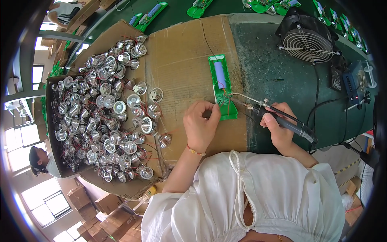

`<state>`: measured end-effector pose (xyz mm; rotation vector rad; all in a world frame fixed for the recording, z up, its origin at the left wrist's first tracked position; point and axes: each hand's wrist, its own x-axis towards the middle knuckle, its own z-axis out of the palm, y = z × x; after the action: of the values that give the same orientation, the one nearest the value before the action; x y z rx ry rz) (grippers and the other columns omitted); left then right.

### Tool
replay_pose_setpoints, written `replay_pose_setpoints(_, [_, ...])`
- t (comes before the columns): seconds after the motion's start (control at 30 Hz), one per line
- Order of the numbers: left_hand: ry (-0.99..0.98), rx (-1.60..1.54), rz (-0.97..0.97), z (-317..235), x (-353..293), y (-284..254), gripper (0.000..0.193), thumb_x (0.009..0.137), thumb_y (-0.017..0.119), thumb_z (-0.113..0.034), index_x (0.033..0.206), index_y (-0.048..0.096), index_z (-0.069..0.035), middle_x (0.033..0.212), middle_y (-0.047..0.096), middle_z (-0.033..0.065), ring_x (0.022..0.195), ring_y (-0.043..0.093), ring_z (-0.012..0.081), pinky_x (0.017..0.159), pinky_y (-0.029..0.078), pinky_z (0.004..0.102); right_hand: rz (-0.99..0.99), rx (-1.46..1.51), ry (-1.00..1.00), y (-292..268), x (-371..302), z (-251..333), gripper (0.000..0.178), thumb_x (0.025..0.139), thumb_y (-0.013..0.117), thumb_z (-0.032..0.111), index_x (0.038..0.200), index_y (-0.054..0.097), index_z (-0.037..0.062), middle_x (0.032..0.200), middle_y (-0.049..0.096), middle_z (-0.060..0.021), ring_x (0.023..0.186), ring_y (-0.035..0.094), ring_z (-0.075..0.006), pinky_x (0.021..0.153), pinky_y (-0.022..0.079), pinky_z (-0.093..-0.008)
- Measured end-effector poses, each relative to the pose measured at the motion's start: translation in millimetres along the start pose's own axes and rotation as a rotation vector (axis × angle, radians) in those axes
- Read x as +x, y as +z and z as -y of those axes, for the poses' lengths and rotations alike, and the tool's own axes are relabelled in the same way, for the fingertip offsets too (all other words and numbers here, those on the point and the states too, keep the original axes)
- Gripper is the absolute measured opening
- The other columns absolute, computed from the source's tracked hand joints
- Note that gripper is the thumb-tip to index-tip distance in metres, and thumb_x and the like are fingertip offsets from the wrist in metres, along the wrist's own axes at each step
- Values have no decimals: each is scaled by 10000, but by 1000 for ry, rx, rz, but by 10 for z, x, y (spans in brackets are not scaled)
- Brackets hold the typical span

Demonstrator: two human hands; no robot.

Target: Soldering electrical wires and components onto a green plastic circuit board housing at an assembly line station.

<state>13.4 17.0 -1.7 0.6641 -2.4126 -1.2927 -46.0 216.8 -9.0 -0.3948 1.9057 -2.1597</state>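
Note:
A green plastic flashlight housing point(227, 69) lies on the cardboard sheet in front of me, with a lilac cylindrical battery point(219, 75) in its upper half. Toward its near end sits a small circuit board point(223, 98) with thin red wires. My right hand point(280, 123) is closed round a soldering iron point(278, 117) with a solder feed tube point(246, 97), whose tip reaches over the board. At the housing's left edge is my left hand point(202, 119), thumb and forefinger pinched together. Whatever is between those fingertips is too small to make out.
On the left, a cardboard box point(51, 121) holds many silver reflector cups point(107, 101) trailing red wires. A black fan with a metal grille point(308, 45) stands at the back right, near a blue soldering station point(354, 84). More green housings point(199, 8) line the far edge.

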Motion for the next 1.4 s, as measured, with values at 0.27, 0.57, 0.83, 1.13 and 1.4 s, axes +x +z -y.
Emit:
replay_pose_setpoints(0.27, [-76,-163,-53,-70,5,-104,150,735,694,-108,693,601,2,726,643,112,613,631,220,568,483,290,-65,5,-38,-145,54,-15,157,834,635,78,912,527,-5,740,586,-60,627,565,-89,553,466,-223])
replay_pose_setpoints(0.57, [242,382,234,-380,1141,93,138,756,618,-203,742,693,-89,632,632,120,580,633,279,555,499,354,-200,-79,92,-348,148,-117,143,819,655,86,882,551,11,705,592,-39,602,557,-77,550,456,-219])
replay_pose_setpoints(0.83, [393,401,-214,-487,3233,495,267,799,602,-326,873,685,-83,874,665,140,823,631,321,733,495,402,-158,-90,129,-315,169,-121,151,802,669,75,863,543,18,689,588,-17,603,537,-58,540,438,-221])
replay_pose_setpoints(1.13, [274,695,257,-219,2833,213,218,763,554,-254,770,665,-66,766,656,155,763,634,331,697,507,419,-178,2,160,-339,191,-152,136,803,660,66,872,559,7,697,605,-29,625,553,-59,560,452,-216])
replay_pose_setpoints(1.4, [167,727,405,-219,858,-358,203,738,572,-267,699,610,-71,643,611,171,632,614,349,592,495,448,-167,29,161,-302,155,-99,121,819,642,71,845,539,13,685,589,-34,595,555,-75,545,455,-223])
